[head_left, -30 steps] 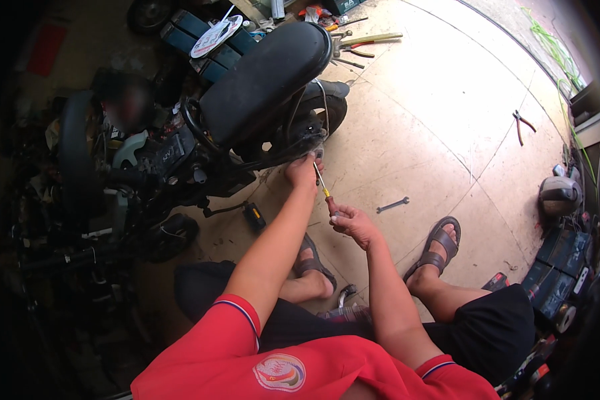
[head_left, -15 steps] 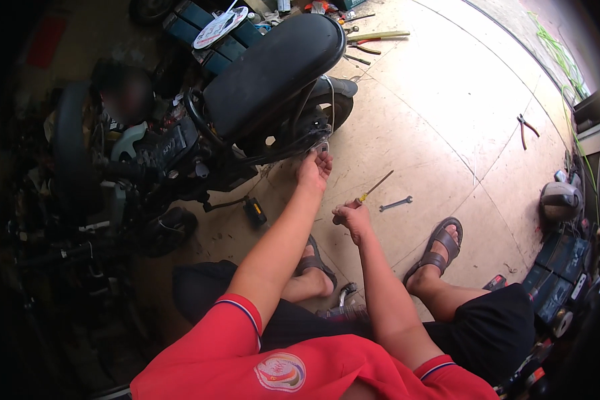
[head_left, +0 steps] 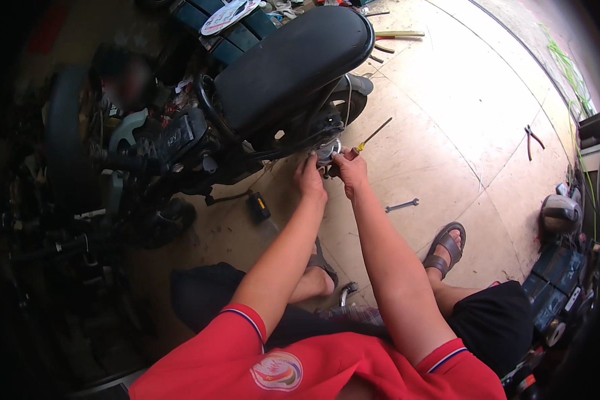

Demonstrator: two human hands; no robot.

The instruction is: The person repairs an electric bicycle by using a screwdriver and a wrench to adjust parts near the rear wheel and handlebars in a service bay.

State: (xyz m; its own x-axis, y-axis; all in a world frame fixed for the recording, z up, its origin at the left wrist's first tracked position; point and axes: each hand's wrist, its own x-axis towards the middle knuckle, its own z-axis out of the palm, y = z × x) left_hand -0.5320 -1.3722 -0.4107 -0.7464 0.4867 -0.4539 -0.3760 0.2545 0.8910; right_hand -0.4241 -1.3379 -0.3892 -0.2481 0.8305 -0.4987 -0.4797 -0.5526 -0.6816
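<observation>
A black scooter (head_left: 287,60) stands on the tiled floor ahead of me, its long seat toward the upper right. Both hands reach to a small metal part (head_left: 328,152) at its rear, beside the wheel (head_left: 351,100). My left hand (head_left: 309,177) touches that part with its fingertips. My right hand (head_left: 351,169) is closed around a screwdriver (head_left: 373,137) with a yellow and red handle, its shaft pointing up and right, while its fingers also meet the part.
A wrench (head_left: 402,205) lies on the floor right of my right arm. Pliers (head_left: 533,140) lie farther right. A small black and yellow object (head_left: 259,205) sits under the scooter. Boxes and a helmet (head_left: 560,212) line the right edge; dark clutter fills the left.
My right hand, holding the screwdriver, has moved up from the floor side to join my left hand at the scooter's rear part. The view has shifted closer to the scooter.
</observation>
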